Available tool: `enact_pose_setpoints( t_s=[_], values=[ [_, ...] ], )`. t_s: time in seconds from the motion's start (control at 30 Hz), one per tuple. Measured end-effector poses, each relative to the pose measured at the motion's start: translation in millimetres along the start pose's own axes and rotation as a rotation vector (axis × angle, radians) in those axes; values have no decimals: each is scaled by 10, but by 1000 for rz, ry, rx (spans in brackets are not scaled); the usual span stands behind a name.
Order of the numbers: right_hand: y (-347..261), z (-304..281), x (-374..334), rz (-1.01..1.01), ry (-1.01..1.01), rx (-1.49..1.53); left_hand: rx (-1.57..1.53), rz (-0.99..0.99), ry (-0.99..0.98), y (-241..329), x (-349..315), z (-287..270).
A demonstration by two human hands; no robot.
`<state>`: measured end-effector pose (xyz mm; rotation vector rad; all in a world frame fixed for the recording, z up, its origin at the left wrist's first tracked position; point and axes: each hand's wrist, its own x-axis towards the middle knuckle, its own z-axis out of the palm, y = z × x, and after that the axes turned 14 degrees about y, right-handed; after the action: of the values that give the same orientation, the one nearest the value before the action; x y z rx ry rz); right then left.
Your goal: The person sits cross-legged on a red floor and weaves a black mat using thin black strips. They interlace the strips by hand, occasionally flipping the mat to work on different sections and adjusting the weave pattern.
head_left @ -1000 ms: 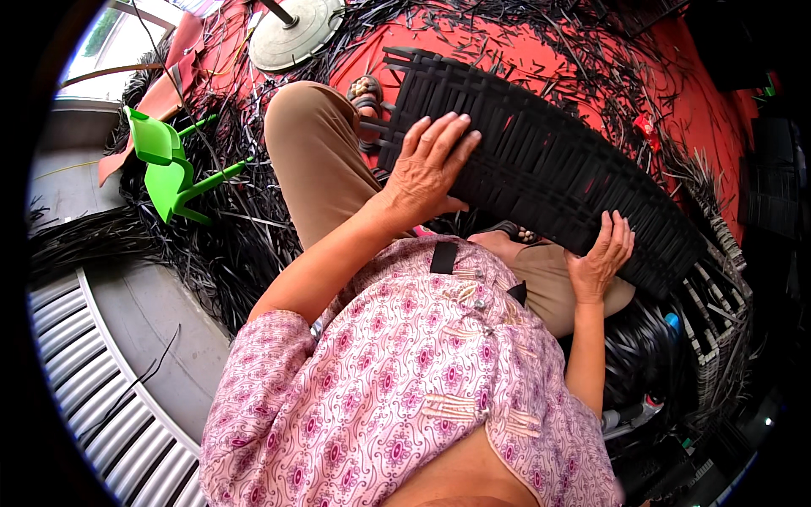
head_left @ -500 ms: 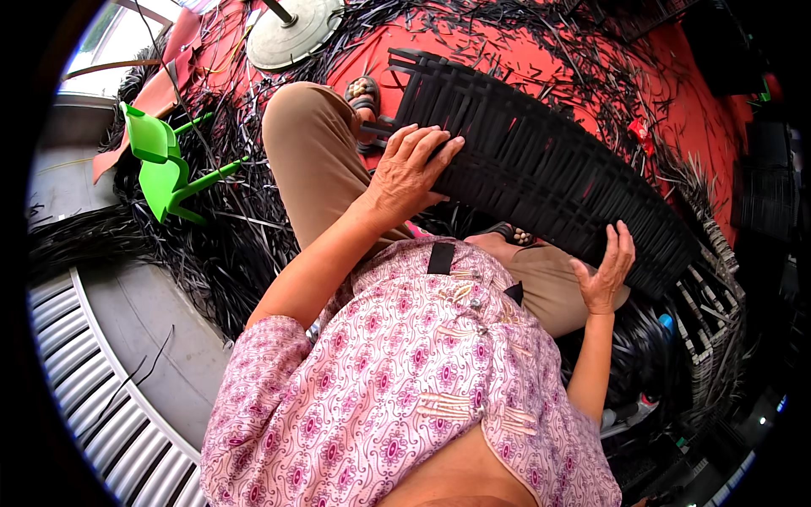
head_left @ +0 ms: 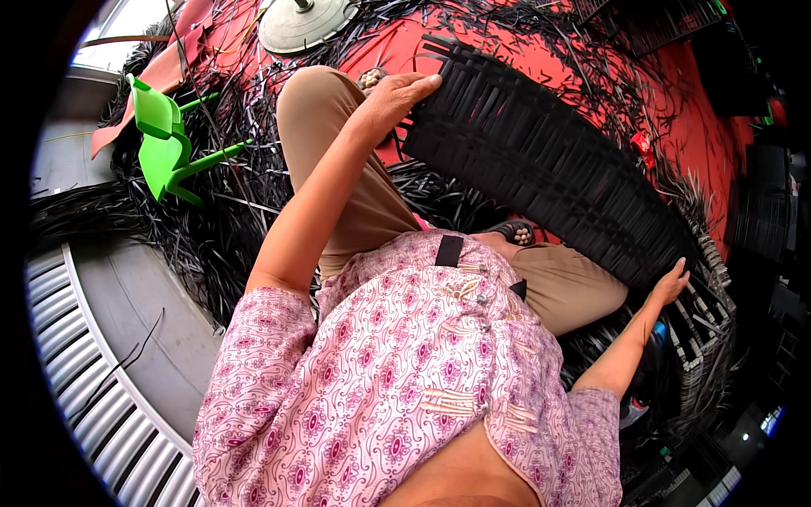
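Note:
A long black panel woven from flat strips (head_left: 541,160) slants across in front of me, its near right part by my right knee. My left hand (head_left: 390,103) grips its left end, thumb and fingers pressed together at the edge; part of the fingers is hidden. At the lower right corner my right hand (head_left: 671,284) holds the other end, its fingertips against the weave. Loose strip ends stick out at the panel's upper left corner.
A small green plastic chair (head_left: 160,165) lies tipped at the left among heaps of black strips (head_left: 224,245). Cut scraps litter the red floor (head_left: 401,51). A round grey base (head_left: 306,25) stands far off. Slatted silver furniture (head_left: 101,372) is at lower left.
My left hand has moved up and away to the panel's left end. My right hand has slid right and down to its right corner. The panel has shifted slightly right.

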<state>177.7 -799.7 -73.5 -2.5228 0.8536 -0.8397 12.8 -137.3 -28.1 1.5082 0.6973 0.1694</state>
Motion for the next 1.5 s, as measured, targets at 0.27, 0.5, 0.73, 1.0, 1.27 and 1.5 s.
enact_pose_setpoints(
  t_s=[0.27,0.5,0.73,1.0,1.27,1.5],
  values=[
    [-168,47,-54,136,-96,62,177,96,41,-115,877,-137],
    [-825,-165,-672,163,-338,285,840,433,298,327,1728,-577],
    [-1016,-124,-1254,47,-184,137,80,725,807,493,961,-1239],
    [-906,-240,-1463,-52,-89,102,358,-97,892,-2602,-667,-1885],
    [-1215,-265,-1826,-11,-40,282,73,-290,765,-3389,-1310,-1669],
    [-920,-716,-1752,-416,-37,94,75,542,835,-988,-193,-1551]
  ],
)
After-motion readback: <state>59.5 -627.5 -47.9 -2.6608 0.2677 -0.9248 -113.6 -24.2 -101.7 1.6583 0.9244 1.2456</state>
